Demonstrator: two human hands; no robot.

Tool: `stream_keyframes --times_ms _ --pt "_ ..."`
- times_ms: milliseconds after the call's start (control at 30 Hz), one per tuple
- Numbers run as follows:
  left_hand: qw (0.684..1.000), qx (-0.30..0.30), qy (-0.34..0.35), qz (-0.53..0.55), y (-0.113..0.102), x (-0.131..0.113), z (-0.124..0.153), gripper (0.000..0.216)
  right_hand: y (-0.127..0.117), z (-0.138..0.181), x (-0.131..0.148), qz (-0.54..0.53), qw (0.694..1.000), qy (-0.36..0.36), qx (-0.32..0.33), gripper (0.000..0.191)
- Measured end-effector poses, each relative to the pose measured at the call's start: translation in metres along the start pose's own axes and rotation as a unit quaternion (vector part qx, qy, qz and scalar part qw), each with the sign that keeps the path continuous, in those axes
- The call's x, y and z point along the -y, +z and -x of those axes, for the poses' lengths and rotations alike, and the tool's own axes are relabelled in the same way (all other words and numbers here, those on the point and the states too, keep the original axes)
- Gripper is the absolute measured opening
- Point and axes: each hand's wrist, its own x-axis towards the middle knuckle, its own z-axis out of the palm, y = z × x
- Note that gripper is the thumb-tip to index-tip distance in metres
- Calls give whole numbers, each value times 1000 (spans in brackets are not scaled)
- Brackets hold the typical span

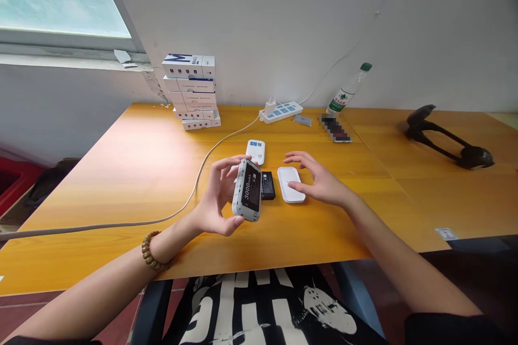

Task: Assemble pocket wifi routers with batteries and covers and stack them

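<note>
Holding a white device (247, 190) upright above the middle of the table (121, 172), the left hand (216, 199) has its grip closed on it, thumb at the lower end and fingers curled over the top. The device's open back faces the camera and shows a black battery marked 3000mAh. The right hand (319, 180) lies open and flat on the table, fingers spread, its thumb touching a white cover (286, 178). A loose black battery (267, 185) lies between the device and the cover, and a second white unit (256, 151) sits just behind it. Along the far edge stand a stack of boxes (192, 91), a power strip (282, 111) and a leaning bottle (348, 89). A white cable (194, 188) runs from the strip toward the left edge.
</note>
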Motion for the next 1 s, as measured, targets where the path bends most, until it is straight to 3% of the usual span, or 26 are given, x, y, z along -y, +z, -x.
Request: stream_keyframes --times_ms 67,200,367,533,733,900,1000 --pt "1000 4 10 -8 1 0 1 89 10 -5 28 -33 996 -78 -19 28" --pt "998 25 36 -38 1 0 1 96 35 -17 64 -65 984 -162 -17 24" --pt "994 51 61 -79 -2 -1 -2 102 52 -30 68 -78 983 -157 -59 14" --pt "990 71 72 -96 -7 2 -2 107 54 -41 61 -123 978 -161 -53 4" --pt "983 84 94 -132 -11 4 -4 111 50 -48 53 -218 964 -152 -11 22" --pt "988 5 87 -130 -22 13 -8 102 43 -41 54 -306 944 -119 -22 38" --pt "988 -36 69 -136 -28 19 -9 100 41 -41 51 -312 945 -72 -65 41"
